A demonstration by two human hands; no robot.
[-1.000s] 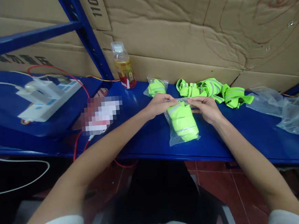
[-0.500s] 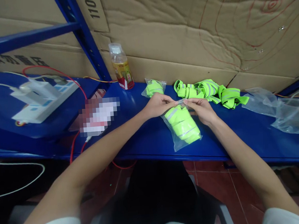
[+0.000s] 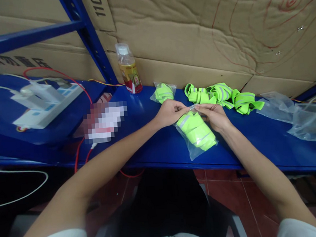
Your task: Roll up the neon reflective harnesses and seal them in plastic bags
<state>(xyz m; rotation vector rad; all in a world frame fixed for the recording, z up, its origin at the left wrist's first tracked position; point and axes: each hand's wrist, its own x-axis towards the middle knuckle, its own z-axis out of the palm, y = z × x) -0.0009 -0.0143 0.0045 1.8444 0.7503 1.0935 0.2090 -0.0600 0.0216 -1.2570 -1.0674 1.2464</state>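
A clear plastic bag (image 3: pixel 198 133) with a folded neon-green reflective band inside lies on the blue shelf (image 3: pixel 160 147). My left hand (image 3: pixel 170 112) and my right hand (image 3: pixel 214 116) both pinch the bag's top edge, fingertips almost meeting above the band. A second bagged green band (image 3: pixel 163 92) sits just beyond my left hand. A pile of loose neon-green bands (image 3: pixel 223 95) lies beyond my right hand.
A drink bottle (image 3: pixel 128 69) stands at the back by the blue upright post (image 3: pixel 91 39). Empty clear bags (image 3: pixel 297 116) lie at the right. A white power strip (image 3: pixel 40 102) with red and white cables sits at the left. Cardboard lines the back wall.
My fingertips have drawn together along the bag's top edge, and the bag's lower end has swung slightly to the right. The view has shifted a little.
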